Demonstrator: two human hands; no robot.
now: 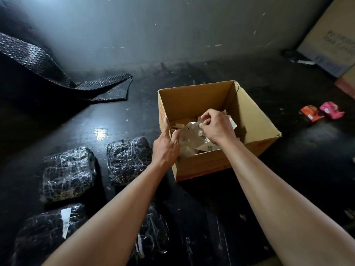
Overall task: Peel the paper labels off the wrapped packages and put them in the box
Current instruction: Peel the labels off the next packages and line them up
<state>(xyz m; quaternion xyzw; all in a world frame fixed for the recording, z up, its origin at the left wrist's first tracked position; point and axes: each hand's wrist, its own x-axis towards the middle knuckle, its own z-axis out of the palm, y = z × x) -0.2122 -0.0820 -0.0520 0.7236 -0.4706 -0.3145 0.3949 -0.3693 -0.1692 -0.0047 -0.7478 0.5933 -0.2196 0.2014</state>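
Observation:
An open cardboard box (255,120) stands on the dark floor, with several peeled paper labels lying inside. Over its opening my right hand (216,125) pinches a crumpled white paper label (191,129). My left hand (166,148) sits at the box's left wall, its fingers on the same label's left edge. Several black wrapped packages lie to the left: one (128,160) beside the box, one (67,173) further left, and one (48,233) at the lower left that carries a white label strip (65,221). Another package (151,235) lies partly hidden under my left forearm.
A sheet of black bubble wrap (57,73) lies at the back left. A large cardboard carton (334,43) leans at the back right. Orange (311,113) and pink (331,110) small packets lie on the floor right of the box. A grey wall runs behind.

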